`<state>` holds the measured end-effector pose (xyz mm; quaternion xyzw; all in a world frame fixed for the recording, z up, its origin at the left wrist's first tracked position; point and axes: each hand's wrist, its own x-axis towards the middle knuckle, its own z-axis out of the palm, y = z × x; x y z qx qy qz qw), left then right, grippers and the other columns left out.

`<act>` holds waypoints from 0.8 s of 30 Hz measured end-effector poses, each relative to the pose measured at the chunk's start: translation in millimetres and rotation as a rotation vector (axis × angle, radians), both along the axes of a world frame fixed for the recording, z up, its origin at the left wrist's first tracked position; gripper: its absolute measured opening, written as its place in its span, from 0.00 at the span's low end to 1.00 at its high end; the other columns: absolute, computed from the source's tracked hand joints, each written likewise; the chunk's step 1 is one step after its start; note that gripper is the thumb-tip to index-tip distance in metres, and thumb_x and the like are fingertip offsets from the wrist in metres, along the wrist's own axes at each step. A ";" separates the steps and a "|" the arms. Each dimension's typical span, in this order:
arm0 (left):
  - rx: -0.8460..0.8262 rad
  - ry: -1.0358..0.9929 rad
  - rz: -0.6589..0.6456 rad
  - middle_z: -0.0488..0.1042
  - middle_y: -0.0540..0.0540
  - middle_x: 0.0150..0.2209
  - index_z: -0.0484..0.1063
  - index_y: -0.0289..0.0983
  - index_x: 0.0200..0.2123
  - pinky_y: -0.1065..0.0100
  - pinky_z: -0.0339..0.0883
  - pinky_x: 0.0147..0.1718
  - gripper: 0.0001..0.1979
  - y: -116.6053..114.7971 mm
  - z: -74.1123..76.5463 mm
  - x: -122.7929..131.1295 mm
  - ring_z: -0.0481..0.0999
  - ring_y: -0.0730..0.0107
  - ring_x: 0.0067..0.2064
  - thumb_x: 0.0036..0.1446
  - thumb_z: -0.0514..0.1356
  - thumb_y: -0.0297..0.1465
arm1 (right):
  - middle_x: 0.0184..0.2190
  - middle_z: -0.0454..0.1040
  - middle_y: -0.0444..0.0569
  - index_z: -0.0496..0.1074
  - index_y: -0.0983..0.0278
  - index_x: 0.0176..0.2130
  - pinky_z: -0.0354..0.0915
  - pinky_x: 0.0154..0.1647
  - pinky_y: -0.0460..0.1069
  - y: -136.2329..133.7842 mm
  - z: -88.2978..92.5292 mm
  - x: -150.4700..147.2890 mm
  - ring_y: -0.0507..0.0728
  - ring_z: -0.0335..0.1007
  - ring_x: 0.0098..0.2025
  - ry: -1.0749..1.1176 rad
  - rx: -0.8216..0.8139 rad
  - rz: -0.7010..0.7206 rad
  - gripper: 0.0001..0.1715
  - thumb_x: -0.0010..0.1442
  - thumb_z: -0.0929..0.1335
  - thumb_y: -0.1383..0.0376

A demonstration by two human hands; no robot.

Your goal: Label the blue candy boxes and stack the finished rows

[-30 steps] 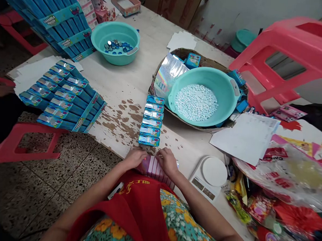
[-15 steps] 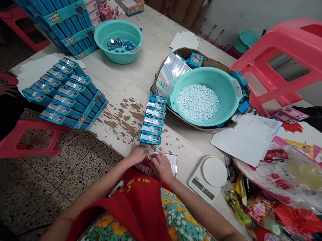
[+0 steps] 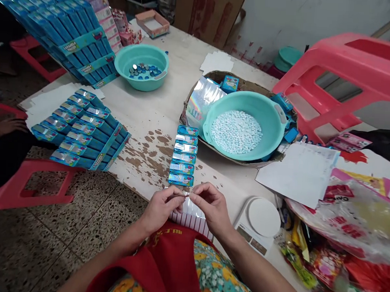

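Two hands, left hand (image 3: 160,208) and right hand (image 3: 213,206), pinch one small pale piece (image 3: 186,196) just past the near end of the row of blue boxes (image 3: 183,155).
Fingers narrow, tips closed on the piece from both sides. Its long axis lies crosswise to the row. The counter (image 3: 157,113) edge is close beneath. There is bare counter left of the row and a scale (image 3: 259,219) to the right.

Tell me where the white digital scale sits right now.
In the head view, the white digital scale sits at the near edge of the table, just right of the right hand and below the loose white paper sheet.
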<state>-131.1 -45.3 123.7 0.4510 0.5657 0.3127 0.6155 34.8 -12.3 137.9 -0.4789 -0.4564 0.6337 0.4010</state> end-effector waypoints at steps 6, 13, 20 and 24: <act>0.067 0.029 -0.003 0.67 0.51 0.21 0.68 0.37 0.30 0.73 0.63 0.21 0.12 69.1 17.6 -21.2 0.66 0.76 0.21 0.55 0.54 0.39 | 0.28 0.70 0.44 0.70 0.62 0.27 0.64 0.35 0.49 51.2 -9.5 -30.3 0.52 0.66 0.32 -0.022 0.157 -0.263 0.10 0.49 0.71 0.59; 0.162 0.076 -0.062 0.63 0.56 0.17 0.63 0.38 0.40 0.77 0.53 0.14 0.12 175.7 14.4 -54.7 0.60 0.79 0.15 0.52 0.57 0.35 | 0.26 0.72 0.45 0.72 0.64 0.26 0.62 0.34 0.49 147.8 -29.1 -55.5 0.54 0.65 0.30 -0.297 0.272 -0.286 0.12 0.47 0.69 0.57; 0.002 -0.026 -0.087 0.57 0.58 0.13 0.61 0.38 0.34 0.77 0.41 0.13 0.10 226.8 -8.2 -63.2 0.50 0.82 0.13 0.46 0.57 0.27 | 0.32 0.69 0.48 0.73 0.64 0.23 0.60 0.42 0.51 183.1 -42.8 -63.1 0.56 0.64 0.37 -0.551 0.250 -0.381 0.10 0.45 0.69 0.59; -0.057 -0.126 -0.095 0.56 0.58 0.13 0.61 0.38 0.33 0.77 0.39 0.13 0.10 235.6 -21.7 -65.8 0.49 0.83 0.13 0.44 0.57 0.26 | 0.33 0.66 0.47 0.71 0.64 0.22 0.59 0.43 0.50 187.7 -49.7 -64.8 0.55 0.62 0.37 -0.573 0.272 -0.376 0.08 0.45 0.67 0.61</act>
